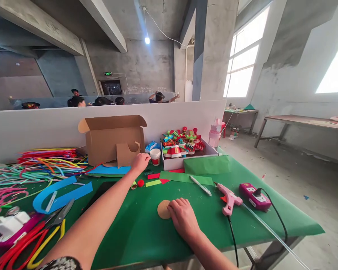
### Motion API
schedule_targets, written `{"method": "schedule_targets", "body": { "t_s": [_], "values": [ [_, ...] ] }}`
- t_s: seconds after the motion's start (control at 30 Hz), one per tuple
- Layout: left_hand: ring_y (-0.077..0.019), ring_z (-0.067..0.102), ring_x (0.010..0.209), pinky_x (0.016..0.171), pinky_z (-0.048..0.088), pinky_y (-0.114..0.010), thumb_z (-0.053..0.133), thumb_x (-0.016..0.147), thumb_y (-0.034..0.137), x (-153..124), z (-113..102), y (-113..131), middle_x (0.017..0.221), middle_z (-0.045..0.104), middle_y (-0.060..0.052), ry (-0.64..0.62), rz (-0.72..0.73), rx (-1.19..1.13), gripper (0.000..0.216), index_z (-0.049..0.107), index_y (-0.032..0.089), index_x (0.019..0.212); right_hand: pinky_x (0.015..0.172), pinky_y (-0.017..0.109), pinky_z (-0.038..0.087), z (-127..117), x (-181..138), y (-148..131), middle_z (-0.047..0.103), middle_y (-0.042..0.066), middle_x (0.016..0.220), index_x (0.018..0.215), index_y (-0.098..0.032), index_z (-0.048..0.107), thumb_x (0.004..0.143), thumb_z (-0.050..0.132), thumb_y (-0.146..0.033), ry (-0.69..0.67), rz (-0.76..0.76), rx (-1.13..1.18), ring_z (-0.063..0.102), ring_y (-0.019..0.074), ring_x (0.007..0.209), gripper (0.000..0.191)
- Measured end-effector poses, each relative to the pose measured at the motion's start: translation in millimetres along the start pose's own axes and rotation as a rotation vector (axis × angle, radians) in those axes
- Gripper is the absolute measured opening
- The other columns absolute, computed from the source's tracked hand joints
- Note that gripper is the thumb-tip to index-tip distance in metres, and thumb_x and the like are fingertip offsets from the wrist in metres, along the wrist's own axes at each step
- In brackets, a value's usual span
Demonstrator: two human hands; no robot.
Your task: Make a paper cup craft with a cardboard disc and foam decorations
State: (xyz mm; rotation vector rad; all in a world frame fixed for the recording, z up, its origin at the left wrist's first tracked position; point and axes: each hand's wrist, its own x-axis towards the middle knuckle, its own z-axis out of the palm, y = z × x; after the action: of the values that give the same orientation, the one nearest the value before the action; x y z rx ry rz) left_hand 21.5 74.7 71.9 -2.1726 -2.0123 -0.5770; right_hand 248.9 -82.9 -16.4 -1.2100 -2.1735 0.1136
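Observation:
My left hand (141,162) reaches across the table with its fingers curled, beside the left edge of a white and red paper cup (155,157). Whether it touches the cup or pinches something small is hidden. My right hand (183,216) rests near the table's front, its bent fingers gripping the right edge of a round brown cardboard disc (163,210), which lies flat. Between the hands are a red pompom (141,183), a small green roll (133,185), dark coiled strips (149,173) and a light green paper strip (153,183).
A pink glue gun (229,198) and purple power strip (255,196) lie at right, with cords trailing. A box of colourful cup figures (176,150) and an open cardboard box (115,138) stand behind. Pipe cleaners (45,165) and scissors (63,213) lie left; a white pen (200,186) lies centre-right.

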Motion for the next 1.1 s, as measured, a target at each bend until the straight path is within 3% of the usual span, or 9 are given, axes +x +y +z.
{"method": "schedule_targets", "body": {
  "t_s": [0.07,0.17,0.23,0.4,0.83,1.1],
  "values": [
    [-0.0224,0.065,0.089,0.071,0.042,-0.028,0.049,0.089,0.022,28,10,5,0.09,0.074,-0.008,-0.012,-0.012,0.014,0.027,0.075,0.021,0.082,0.08,0.034,0.042,0,1,-1,0.069,0.005,0.093,0.095,-0.022,0.062,0.089,0.057,-0.032,-0.032,0.045,0.036,0.061,0.0218,0.087,0.013],
    [-0.0232,0.065,0.093,0.072,0.043,-0.028,0.054,0.088,0.031,55,26,12,0.095,0.075,-0.008,-0.034,-0.006,0.036,0.024,0.076,0.022,0.088,0.089,0.042,0.043,1,1,-3,0.065,0.009,0.112,0.114,-0.023,0.058,0.07,0.075,-0.043,-0.071,0.102,0.081,0.058,0.0289,0.1,0.051],
    [-0.0248,0.064,0.095,0.07,0.043,-0.029,0.056,0.087,0.036,65,34,14,0.096,0.075,-0.009,-0.049,-0.008,0.057,0.024,0.076,0.023,0.086,0.092,0.044,0.043,1,1,-4,0.064,0.01,0.11,0.116,-0.022,0.057,0.066,0.075,-0.039,-0.1,0.11,0.098,0.058,0.0301,0.101,0.056],
    [-0.0253,0.066,0.085,0.064,0.042,-0.03,0.054,0.084,0.024,75,46,12,0.083,0.074,-0.01,-0.102,-0.043,0.109,0.024,0.075,0.022,0.073,0.089,0.042,0.044,1,2,-4,0.067,0.007,0.104,0.109,-0.022,0.058,0.069,0.067,-0.023,-0.183,0.103,0.142,0.059,0.0268,0.095,0.041],
    [-0.022,0.065,0.083,0.064,0.038,-0.028,0.045,0.083,0.017,80,40,2,0.082,0.072,-0.009,-0.077,0.003,0.129,0.03,0.074,0.02,0.078,0.087,0.039,0.045,0,2,-2,0.069,0.004,0.107,0.097,-0.023,0.06,0.073,0.075,-0.027,-0.221,0.112,0.168,0.059,0.0252,0.097,0.028],
    [-0.0224,0.064,0.085,0.069,0.04,-0.029,0.045,0.086,0.018,74,31,12,0.083,0.072,-0.008,0.005,0.043,0.087,0.03,0.074,0.02,0.077,0.088,0.039,0.045,1,3,-2,0.07,0.004,0.109,0.096,-0.021,0.062,0.071,0.08,-0.027,-0.231,0.128,0.174,0.059,0.0251,0.098,0.031]
  ]
}}
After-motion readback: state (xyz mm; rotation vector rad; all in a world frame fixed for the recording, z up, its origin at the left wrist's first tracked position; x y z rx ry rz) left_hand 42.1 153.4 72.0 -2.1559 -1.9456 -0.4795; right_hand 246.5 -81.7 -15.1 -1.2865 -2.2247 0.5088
